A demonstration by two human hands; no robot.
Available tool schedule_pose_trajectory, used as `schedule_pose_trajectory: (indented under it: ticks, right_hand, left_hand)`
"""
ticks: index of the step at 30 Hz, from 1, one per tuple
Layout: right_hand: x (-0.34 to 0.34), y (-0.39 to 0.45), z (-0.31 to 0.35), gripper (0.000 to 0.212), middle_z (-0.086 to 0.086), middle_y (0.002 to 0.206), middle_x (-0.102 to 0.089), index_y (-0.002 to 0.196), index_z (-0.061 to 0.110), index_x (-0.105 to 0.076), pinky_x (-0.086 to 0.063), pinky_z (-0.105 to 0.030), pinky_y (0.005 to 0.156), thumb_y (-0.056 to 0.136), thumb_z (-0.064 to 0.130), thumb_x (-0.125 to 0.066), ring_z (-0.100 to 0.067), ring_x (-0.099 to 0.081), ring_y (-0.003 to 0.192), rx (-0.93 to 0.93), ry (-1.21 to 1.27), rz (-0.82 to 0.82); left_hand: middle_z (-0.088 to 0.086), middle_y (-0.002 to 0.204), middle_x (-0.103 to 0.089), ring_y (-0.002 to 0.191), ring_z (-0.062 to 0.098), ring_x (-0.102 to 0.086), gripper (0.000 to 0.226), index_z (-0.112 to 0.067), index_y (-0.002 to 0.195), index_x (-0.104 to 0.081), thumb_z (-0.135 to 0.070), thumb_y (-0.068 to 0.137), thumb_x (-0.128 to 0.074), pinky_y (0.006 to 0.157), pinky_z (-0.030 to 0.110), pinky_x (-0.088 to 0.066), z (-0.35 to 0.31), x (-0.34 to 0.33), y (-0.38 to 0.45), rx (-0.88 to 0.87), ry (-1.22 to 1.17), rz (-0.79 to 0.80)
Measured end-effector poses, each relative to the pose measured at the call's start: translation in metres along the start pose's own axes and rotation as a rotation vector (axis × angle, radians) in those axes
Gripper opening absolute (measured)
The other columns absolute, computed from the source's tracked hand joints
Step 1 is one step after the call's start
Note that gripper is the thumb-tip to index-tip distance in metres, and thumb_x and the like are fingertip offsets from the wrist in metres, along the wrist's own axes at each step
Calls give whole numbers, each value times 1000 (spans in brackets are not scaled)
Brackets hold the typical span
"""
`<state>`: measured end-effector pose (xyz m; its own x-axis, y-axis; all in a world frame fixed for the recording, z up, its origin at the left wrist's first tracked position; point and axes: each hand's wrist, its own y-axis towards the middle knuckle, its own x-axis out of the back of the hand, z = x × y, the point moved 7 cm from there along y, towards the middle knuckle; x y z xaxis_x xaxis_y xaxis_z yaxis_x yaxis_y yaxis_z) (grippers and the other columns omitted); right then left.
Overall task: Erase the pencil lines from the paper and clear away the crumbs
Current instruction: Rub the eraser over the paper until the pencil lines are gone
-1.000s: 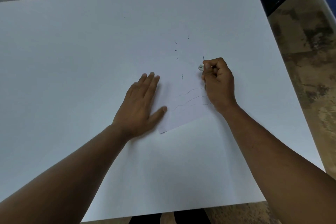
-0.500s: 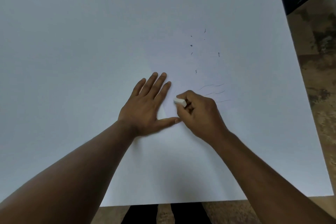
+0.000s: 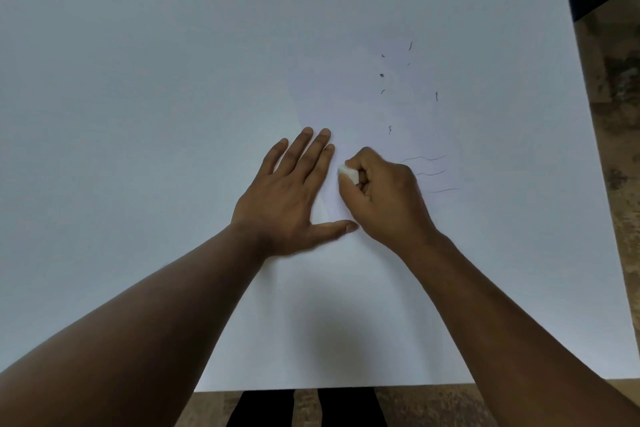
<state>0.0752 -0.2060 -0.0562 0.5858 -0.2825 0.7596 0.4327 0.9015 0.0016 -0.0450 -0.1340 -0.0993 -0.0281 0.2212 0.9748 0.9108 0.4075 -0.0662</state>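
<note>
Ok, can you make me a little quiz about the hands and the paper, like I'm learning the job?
1. True or false: the left hand lies flat, fingers spread, on the paper.
2. What does the right hand pinch? A) a pencil B) a white eraser C) a brush
3. How many wavy pencil lines show just right of the right hand?

Key
1. True. It lies palm down at the paper's left edge.
2. B. The white eraser sticks out at the fingertips, beside the left hand's fingers.
3. Three. Dark crumbs are scattered farther up the sheet.
</note>
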Motion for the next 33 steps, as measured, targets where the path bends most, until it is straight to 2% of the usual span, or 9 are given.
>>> schedule_pose_trajectory:
  ticks: [4, 7, 10, 15, 18, 21, 24, 29, 33]
  right_hand:
    - [-8, -1, 15, 12, 1, 68, -58, 93, 13, -54, -45, -32, 56, 94, 25, -55, -24, -55, 60, 128, -173, 72]
    - [15, 17, -11, 15, -10, 73, -63, 91, 9, -55, -49, -38, 61, 93, 24, -54, -35, -59, 66, -6, -200, -51]
    - [32, 21, -28, 17, -6, 69, -60, 85, 10, -51, -48, -37, 60, 93, 24, -54, -29, -57, 62, -105, -138, -103]
    - [-6, -5, 13, 12, 1, 65, -55, 90, 12, -54, -48, -36, 57, 93, 24, -55, -27, -54, 58, 42, -113, 27]
    - [-8, 0, 15, 15, -1, 68, -56, 93, 11, -54, -48, -37, 56, 94, 25, -53, -27, -54, 59, 84, -226, 2]
    - [15, 18, -11, 17, -9, 76, -63, 93, 9, -53, -47, -37, 61, 94, 26, -53, -35, -60, 69, -41, -251, -80]
    - [32, 27, -25, 15, -6, 73, -62, 86, 10, -51, -46, -34, 60, 94, 23, -53, -29, -59, 66, -93, -170, -112]
    - [1, 5, 7, 13, 9, 71, -56, 99, 18, -54, -45, -30, 59, 96, 30, -55, -21, -59, 64, 131, -125, 153]
    - [4, 26, 5, 18, 5, 73, -55, 100, 14, -54, -46, -33, 61, 97, 31, -52, -29, -60, 68, 196, -215, 133]
  left_hand:
    - [6, 174, -3, 161, 21, 5, 106, -10, 165, -15, -86, 91, -23, 130, 48, -6, 0, 1, -1, -2, 7, -11]
    - [4, 175, 1, 160, 20, 9, 110, -10, 165, -11, -89, 90, -23, 130, 46, -2, 0, 2, -1, 13, -1, 15]
    - [3, 175, 4, 160, 20, 12, 111, -10, 166, -8, -89, 89, -22, 130, 47, -1, 0, 1, 0, 18, 2, 29]
    - [7, 174, -2, 161, 23, 5, 108, -8, 165, -14, -86, 90, -27, 130, 48, -5, -1, 2, -1, 0, 7, -6]
    - [7, 174, -2, 161, 22, 5, 108, -9, 165, -13, -85, 91, -27, 130, 48, -5, -1, 2, -1, -4, 15, -3]
    - [5, 175, 1, 161, 22, 8, 109, -9, 165, -11, -88, 91, -24, 130, 48, -4, -1, 2, 0, 12, 21, 22]
    - [3, 175, 5, 160, 20, 12, 110, -11, 166, -7, -89, 90, -22, 130, 47, -3, 0, 1, 0, 19, 10, 29]
    - [7, 174, -1, 161, 22, 6, 110, -8, 165, -12, -88, 90, -25, 130, 48, -6, -1, 3, -1, 11, 9, 0]
    - [7, 174, -1, 161, 22, 7, 111, -7, 165, -12, -88, 90, -27, 130, 48, -5, -1, 2, 0, 9, 12, 9]
